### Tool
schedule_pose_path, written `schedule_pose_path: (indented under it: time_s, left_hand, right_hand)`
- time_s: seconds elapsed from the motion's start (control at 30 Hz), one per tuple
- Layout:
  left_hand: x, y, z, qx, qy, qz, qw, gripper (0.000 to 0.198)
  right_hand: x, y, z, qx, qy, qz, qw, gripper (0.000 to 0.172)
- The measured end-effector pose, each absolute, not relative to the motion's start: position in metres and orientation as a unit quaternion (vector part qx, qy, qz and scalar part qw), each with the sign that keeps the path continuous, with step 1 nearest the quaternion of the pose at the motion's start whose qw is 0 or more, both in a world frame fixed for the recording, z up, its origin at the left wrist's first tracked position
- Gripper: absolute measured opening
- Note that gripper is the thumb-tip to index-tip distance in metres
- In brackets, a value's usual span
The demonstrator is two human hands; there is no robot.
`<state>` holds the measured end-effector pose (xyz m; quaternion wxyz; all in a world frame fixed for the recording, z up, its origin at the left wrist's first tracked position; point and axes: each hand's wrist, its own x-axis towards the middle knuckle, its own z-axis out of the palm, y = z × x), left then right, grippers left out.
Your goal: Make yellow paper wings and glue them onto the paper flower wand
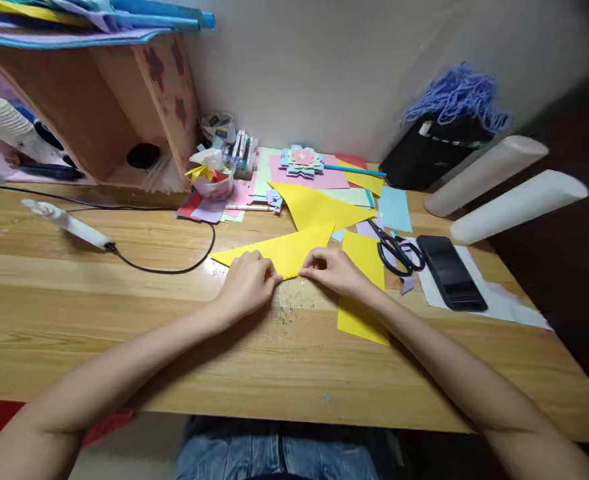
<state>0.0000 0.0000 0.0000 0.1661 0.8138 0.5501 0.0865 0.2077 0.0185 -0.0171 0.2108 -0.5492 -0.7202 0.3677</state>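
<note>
Left hand (248,280): fingers curled, fingertips pinching the near edge of the yellow paper triangle (284,252).
Right hand (335,270): just beside the left, gripping the same edge. Its wrist lies over a flat yellow sheet (361,313).
Triangle: flat on the wooden table (124,320), reaching away from both hands.
Clear cup (215,181): beyond the left hand, stuffed with paper scraps.
Marker holder (241,157): just behind the cup, with pens upright in it.
Wooden box (119,113): far left of the left hand, on its side – something dark and round is inside.
Black bin (427,160): beyond the right hand, topped with blue yarn (457,97).
Scissors (397,252): right of the right hand, beside a black phone (450,272).
</note>
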Motion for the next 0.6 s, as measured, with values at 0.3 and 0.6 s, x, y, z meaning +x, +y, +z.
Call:
schedule_pose_path:
  time_s: [0.3, 0.6]
  left_hand:
    - [0.000, 0.001, 0.002, 0.802, 0.569, 0.079, 0.167, 0.024]
    - [-0.013, 0.018, 0.003, 0.763, 0.575, 0.075, 0.287, 0.014]
  right_hand:
    - [0.207, 0.015, -0.011, -0.585, -0.715, 0.327, 0.199, 0.010]
    - [0.220, 0.022, -0.007, -0.597, -0.727, 0.298, 0.162, 0.009]
